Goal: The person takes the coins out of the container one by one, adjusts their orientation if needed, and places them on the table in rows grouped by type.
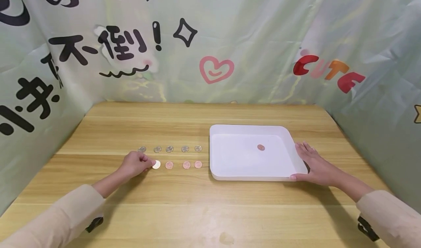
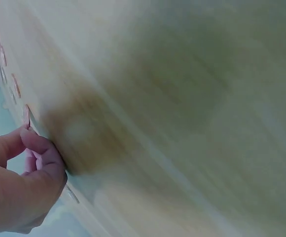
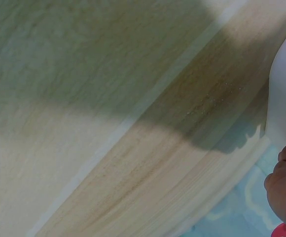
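Observation:
With thumb and forefinger, my left hand [image 1: 135, 164] pinches a coin [image 1: 156, 164] that catches the light at the left end of the front row. The left wrist view shows that coin [image 2: 26, 116] tilted up between the fingertips. To its right lie three copper-coloured coins [image 1: 169, 165]. Behind them runs a row of several silver-coloured coins [image 1: 169, 149]. My right hand [image 1: 317, 167] lies spread against the right side of a white tray [image 1: 236, 171], its thumb at the front corner. One copper-coloured coin [image 1: 261, 147] lies inside the tray.
Everything stands on a wooden table [image 1: 184, 211]. A printed curtain [image 1: 256, 32] hangs behind it and down both sides. The tray's left wall is close to the right ends of both coin rows.

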Action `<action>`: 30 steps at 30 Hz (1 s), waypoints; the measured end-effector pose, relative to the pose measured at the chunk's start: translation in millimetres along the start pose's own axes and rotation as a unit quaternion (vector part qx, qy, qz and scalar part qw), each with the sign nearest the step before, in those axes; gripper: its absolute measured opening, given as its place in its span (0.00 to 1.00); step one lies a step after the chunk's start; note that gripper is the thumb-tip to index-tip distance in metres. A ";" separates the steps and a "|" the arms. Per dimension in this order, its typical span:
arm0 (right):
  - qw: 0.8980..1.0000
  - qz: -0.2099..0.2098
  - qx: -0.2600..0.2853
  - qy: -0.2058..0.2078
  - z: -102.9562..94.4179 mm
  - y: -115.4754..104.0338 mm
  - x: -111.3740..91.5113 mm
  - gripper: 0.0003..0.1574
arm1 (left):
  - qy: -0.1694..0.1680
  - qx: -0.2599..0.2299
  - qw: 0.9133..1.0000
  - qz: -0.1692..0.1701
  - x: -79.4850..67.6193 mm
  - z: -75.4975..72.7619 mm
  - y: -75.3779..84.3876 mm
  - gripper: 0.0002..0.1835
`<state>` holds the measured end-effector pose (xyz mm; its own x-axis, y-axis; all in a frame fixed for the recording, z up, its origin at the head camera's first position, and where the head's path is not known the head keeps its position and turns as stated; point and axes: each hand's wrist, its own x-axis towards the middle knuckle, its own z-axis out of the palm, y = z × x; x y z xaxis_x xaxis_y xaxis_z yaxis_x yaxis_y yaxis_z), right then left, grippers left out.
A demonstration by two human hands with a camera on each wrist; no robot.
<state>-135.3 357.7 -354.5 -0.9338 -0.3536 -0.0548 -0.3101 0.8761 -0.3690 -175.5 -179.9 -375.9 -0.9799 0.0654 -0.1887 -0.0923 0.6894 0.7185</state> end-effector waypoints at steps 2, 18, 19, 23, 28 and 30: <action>1.000 -0.001 -0.001 0.001 0.1 -0.2 -0.2 0.68 | 0.000 0.009 1.000 0.004 -0.2 0.6 0.9 0.09; 1.000 -0.001 -0.001 0.001 -0.5 -2.1 -1.6 0.68 | 0.026 0.042 0.999 0.016 -4.5 2.5 9.4 0.09; 1.000 0.000 -0.001 0.001 -0.8 -2.2 -1.7 0.68 | 0.031 0.036 0.999 0.016 -4.6 2.4 10.8 0.09; 1.000 -0.002 -0.001 0.004 -1.5 -2.4 -1.8 0.68 | 0.055 0.011 0.998 0.037 -3.4 1.1 19.4 0.08; 1.000 -0.006 -0.004 0.007 -1.2 -2.0 -1.7 0.68 | 0.071 -0.006 0.995 0.066 -1.3 1.5 35.3 0.10; 1.000 -0.007 -0.004 0.007 -0.6 -1.4 -1.5 0.68 | 0.073 -0.014 0.994 0.076 -0.9 3.5 41.6 0.10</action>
<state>-133.6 357.2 -353.4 -0.9316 -0.3617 -0.0361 -0.3252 0.8738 -0.3616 -177.8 -148.7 -348.2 -0.9980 0.0604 0.0204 0.0552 0.6592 0.7499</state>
